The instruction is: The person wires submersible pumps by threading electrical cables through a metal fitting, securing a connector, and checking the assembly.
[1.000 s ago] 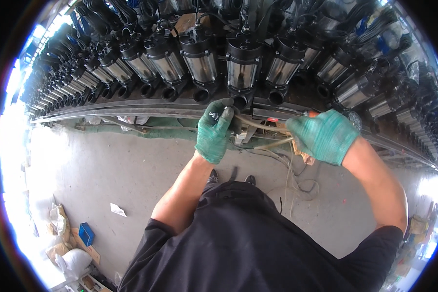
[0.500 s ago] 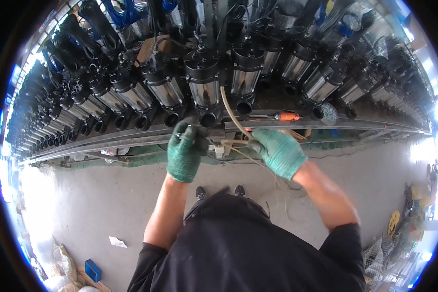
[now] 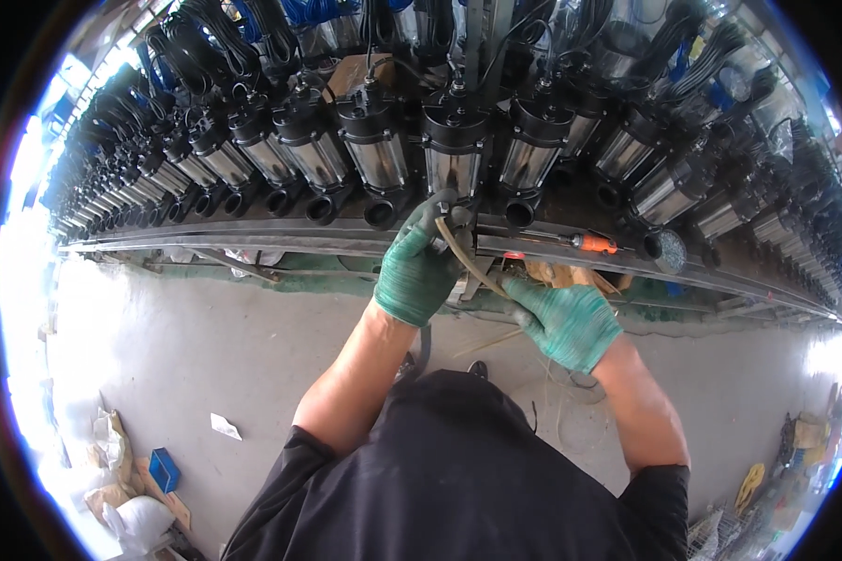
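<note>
Below us spreads a grey floor, and across it runs a long desk, its front edge bowed by the lens. A crowded row of black-and-steel pumps fills the desk, most open outlets facing us, with bundles of black cable behind and a piece of cardboard among them. One pump stands directly beyond our left hand, which covers its outlet from view. That green-gloved hand has its fingers curled; we cannot tell what they grip. Our right hand, gloved alike, pinches a tan hose between thumb and fingers — the hose arcs between both hands in front of the desk's edge, its upper end at our left thumb. A blue bin sits on the floor at left, an orange tool lies on the desk to our right, and white paper lies near the bin.
</note>
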The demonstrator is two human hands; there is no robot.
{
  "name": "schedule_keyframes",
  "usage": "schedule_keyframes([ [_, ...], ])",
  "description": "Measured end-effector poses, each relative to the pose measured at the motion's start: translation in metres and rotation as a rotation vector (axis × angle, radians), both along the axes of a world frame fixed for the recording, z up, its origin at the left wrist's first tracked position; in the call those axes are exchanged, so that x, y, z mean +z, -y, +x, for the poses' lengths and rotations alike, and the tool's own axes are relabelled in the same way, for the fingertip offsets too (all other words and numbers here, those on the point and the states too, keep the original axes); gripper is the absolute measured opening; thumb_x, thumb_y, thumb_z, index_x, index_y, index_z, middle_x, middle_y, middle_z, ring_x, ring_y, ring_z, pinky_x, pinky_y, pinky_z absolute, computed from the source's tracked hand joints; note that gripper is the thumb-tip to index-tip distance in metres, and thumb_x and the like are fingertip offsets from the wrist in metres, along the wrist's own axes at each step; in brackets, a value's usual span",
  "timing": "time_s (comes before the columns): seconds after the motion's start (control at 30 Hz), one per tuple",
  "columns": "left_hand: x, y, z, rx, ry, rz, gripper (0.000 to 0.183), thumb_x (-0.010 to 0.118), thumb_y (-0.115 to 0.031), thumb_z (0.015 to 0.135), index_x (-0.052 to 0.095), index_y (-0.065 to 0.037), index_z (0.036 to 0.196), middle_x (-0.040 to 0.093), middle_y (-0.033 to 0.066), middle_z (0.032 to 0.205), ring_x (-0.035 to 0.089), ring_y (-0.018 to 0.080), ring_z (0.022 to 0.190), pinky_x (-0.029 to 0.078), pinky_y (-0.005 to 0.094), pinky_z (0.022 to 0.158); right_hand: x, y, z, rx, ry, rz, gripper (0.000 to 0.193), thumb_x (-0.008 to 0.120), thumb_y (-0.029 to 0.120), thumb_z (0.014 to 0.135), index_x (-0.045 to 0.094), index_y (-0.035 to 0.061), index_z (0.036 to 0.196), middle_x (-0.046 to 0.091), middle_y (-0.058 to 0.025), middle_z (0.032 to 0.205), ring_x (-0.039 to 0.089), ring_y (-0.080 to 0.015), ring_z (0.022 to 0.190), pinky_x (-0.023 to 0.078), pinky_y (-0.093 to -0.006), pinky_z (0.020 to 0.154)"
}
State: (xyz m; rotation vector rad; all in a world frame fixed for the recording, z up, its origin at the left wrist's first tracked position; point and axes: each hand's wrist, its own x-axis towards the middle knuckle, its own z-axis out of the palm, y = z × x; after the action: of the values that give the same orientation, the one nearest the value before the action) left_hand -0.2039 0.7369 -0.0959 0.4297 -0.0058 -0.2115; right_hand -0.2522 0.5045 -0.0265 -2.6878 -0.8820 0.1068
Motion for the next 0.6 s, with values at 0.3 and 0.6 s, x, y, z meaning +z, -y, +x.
schedule_keyframes([
  [0.3,0.004,-0.010,-0.007,0.016,0.188,0.072,0.034,0.064,-0.023,0.100,0.059,-0.009,0.130,0.067,0.0087,0.110,0.066,0.0221,0.097,0.057,0.0290,0.073,0.027,0.017,0.021,0.111,-0.129,-0.076,0.046,0.048,0.042,0.104,0.058,0.0114,0.136,0.066,-0.0206,0.079,0.066,-0.0401,0.073,0.052,-0.0510,0.069],
  [0.6,0.016,0.010,-0.020,0.243,0.148,0.411,0.039,0.064,-0.019,0.100,0.053,-0.004,0.134,0.067,0.0121,0.113,0.069,0.0229,0.103,0.062,0.0295,0.083,0.053,-0.002,0.030,0.049,-0.020,-0.104,0.045,0.063,0.023,0.089,0.058,0.0067,0.131,0.071,-0.0141,0.079,0.069,-0.0338,0.070,0.055,-0.0460,0.066],
])
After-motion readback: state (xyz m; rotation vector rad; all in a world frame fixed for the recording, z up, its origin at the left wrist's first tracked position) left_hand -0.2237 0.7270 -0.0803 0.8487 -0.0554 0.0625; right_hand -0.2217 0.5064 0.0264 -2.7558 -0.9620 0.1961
